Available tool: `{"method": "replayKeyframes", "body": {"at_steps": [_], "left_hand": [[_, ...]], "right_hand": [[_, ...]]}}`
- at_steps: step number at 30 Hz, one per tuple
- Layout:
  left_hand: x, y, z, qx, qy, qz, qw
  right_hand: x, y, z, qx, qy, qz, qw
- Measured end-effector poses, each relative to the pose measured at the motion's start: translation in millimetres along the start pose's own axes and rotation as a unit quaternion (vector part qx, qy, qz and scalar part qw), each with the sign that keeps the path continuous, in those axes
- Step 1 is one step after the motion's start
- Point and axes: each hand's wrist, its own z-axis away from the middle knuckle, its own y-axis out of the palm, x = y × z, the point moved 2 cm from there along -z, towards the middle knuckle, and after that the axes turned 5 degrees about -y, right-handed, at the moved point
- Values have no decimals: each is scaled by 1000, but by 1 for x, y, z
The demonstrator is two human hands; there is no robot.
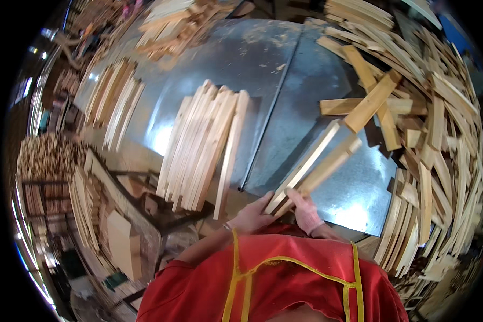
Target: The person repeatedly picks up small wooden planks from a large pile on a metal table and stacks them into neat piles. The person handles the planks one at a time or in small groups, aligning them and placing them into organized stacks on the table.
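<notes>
Close to my body, my left hand (250, 216) grips the near end of a pale wooden strip (307, 163). A second wooden strip (331, 165), slightly darker on top, runs beside it, its near end in the closed fingers of my right hand (306, 212). Both strips slant away to the upper right over the metal table (311, 80), their far ends a little apart. Left of my hands lies a row of pale strips (201, 145), side by side, with one strip (232, 155) set slightly off at its right edge.
Loose boards (373, 102) lie crossed at the table's right, against a large jumbled wood pile (440, 123). Another bundle of strips (112, 99) rests at the far left. Sawdust (263, 35) covers the back edge. A wooden frame (126, 206) stands low on the left.
</notes>
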Motion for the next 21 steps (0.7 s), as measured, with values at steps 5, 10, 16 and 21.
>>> {"method": "replayKeyframes", "body": {"at_steps": [5, 10, 16, 21], "left_hand": [[-7, -15, 0, -29, -52, -99, 993], [72, -97, -2, -405, -58, -291, 865], [213, -246, 32, -556, -268, -206, 760], [280, -299, 60, -402, -340, 58, 849]], "right_hand": [[-5, 72, -70, -24, -61, 188, 980], [-26, 114, -145, 16, -51, 308, 950], [9, 226, -133, 211, 65, 566, 795], [-3, 210, -114, 204, 85, 471, 854]]}}
